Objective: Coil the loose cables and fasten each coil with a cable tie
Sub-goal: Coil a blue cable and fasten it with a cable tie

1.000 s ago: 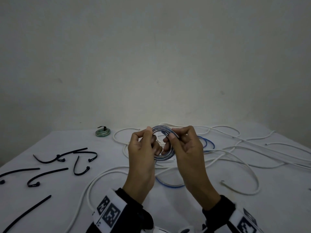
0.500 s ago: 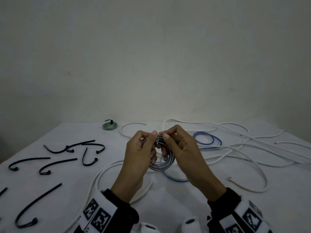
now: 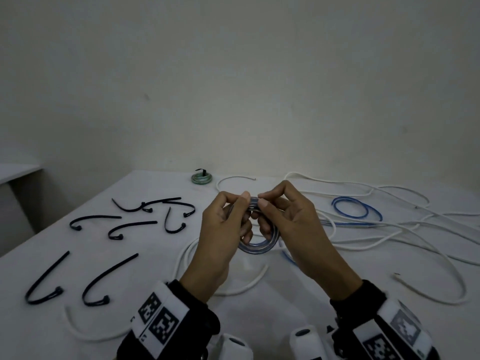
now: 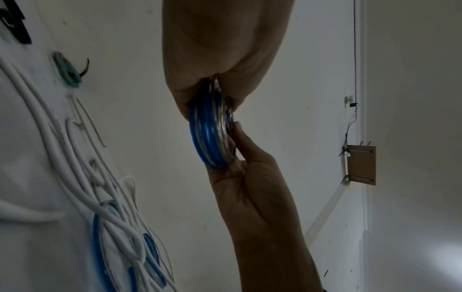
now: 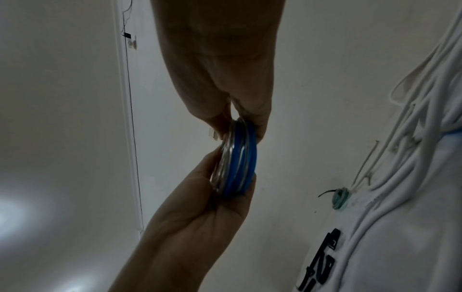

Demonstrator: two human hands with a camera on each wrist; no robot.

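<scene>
A small coil of blue and clear cable (image 3: 257,249) hangs above the white table (image 3: 161,255), held between both hands. My left hand (image 3: 233,203) pinches its upper left rim and my right hand (image 3: 272,203) pinches its upper right, thumbs nearly touching. In the left wrist view the coil (image 4: 210,138) runs from my left hand (image 4: 212,59) down to the right hand (image 4: 250,177). The right wrist view shows the coil (image 5: 240,162) edge-on between my right hand (image 5: 225,79) and the left hand (image 5: 200,217). Several black cable ties (image 3: 153,203) lie at the table's left.
A green coil (image 3: 202,178) fastened with a black tie sits at the table's far edge. Loose white cables (image 3: 389,237) and a loose blue cable (image 3: 355,211) sprawl over the right half. More ties (image 3: 104,279) lie near left. A wall stands behind.
My hands have drawn closer together on the top of the coil, which now hangs lower beneath the fingers. The head view has shifted, showing more of the table's left.
</scene>
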